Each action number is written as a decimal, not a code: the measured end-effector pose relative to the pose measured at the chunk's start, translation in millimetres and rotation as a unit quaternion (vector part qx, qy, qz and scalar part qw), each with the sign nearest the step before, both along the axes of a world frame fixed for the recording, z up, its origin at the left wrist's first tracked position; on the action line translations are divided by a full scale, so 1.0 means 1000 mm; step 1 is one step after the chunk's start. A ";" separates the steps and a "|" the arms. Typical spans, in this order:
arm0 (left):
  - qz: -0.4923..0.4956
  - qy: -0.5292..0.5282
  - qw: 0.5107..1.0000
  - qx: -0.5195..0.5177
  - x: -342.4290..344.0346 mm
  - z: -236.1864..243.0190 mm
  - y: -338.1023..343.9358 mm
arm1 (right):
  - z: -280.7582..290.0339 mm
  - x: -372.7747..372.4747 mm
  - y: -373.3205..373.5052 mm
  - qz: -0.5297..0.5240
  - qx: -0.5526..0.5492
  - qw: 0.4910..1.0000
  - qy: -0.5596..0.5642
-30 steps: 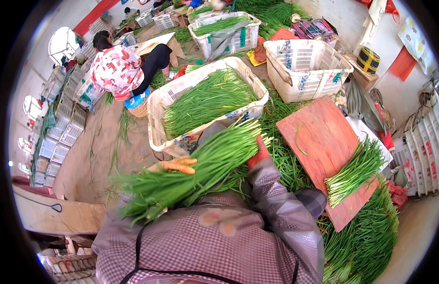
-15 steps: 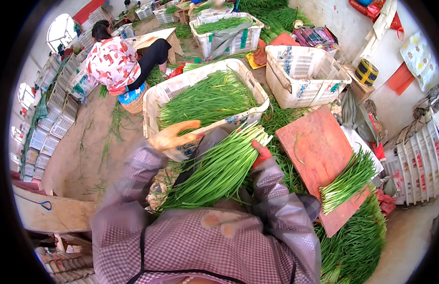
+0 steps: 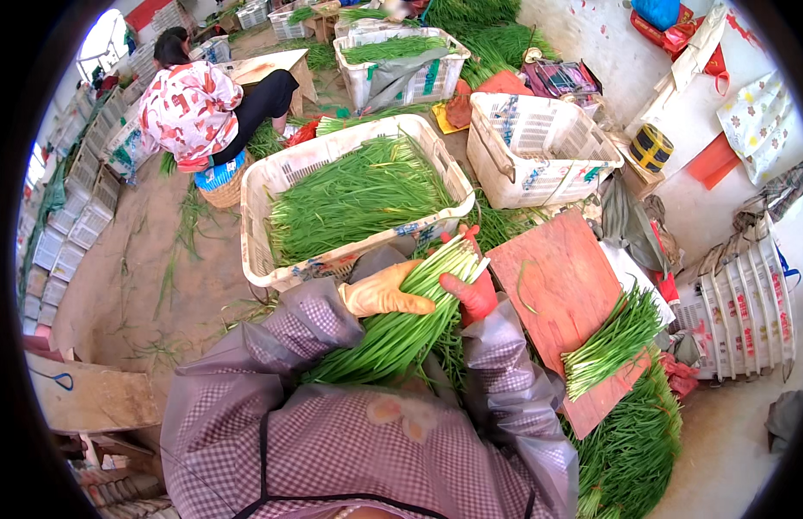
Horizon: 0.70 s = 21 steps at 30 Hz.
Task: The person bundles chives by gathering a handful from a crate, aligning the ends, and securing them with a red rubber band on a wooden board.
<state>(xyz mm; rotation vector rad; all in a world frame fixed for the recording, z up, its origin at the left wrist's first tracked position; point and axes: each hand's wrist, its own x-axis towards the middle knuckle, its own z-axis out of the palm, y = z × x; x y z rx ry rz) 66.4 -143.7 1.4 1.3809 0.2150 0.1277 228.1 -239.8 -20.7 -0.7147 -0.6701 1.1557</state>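
Note:
A thick bunch of long green chives (image 3: 393, 339) lies across my lap, its pale cut ends pointing up and to the right. My left hand (image 3: 386, 291), in a yellow-orange glove, wraps round the bunch from the left. On the other side my right hand (image 3: 472, 292), in a red glove, grips it near the pale ends. Just beyond my hands stands a white plastic crate (image 3: 256, 227) filled with chives (image 3: 358, 195). To my right is a tilted reddish board (image 3: 553, 277), with a smaller bunch of chives (image 3: 611, 342) on it.
A large chive heap (image 3: 630, 450) spreads under the board. A second white crate (image 3: 544, 177) stands at right, beside stacked crates (image 3: 739, 320) by the wall. Another person (image 3: 198, 112) sits at far left near a low wooden table (image 3: 284, 69); a filled crate (image 3: 401, 73) stands beyond.
My left hand has come right and down from beside the crate and closed round the bunch. My right hand still holds it, and the bunch is now gathered tighter and more upright.

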 end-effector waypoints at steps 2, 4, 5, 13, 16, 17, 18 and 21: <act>-0.006 -0.017 1.000 0.021 0.000 -0.003 -0.003 | 0.010 -0.006 -0.001 0.021 -0.028 0.999 0.014; -0.103 0.016 0.994 -0.016 -0.002 -0.002 0.005 | 0.014 -0.010 0.001 0.026 -0.043 0.998 0.023; -0.150 0.032 0.988 -0.035 -0.005 -0.002 0.009 | 0.017 -0.012 -0.001 0.034 -0.027 0.998 0.040; -0.103 0.018 0.974 -0.203 -0.019 -0.031 -0.020 | 0.013 -0.013 -0.003 0.013 -0.001 0.999 0.036; -0.046 0.018 0.976 -0.214 -0.019 -0.028 -0.027 | 0.023 -0.010 -0.002 -0.109 -0.047 0.984 -0.130; -0.037 0.024 0.976 -0.212 -0.019 -0.028 -0.028 | 0.017 -0.008 -0.001 -0.117 -0.068 0.975 -0.177; -0.025 0.032 0.979 -0.202 -0.017 -0.028 -0.030 | 0.012 -0.005 0.001 -0.127 -0.089 0.962 -0.223; -0.016 0.026 0.984 -0.177 -0.015 -0.031 -0.035 | 0.008 0.000 0.002 -0.183 -0.144 0.913 -0.336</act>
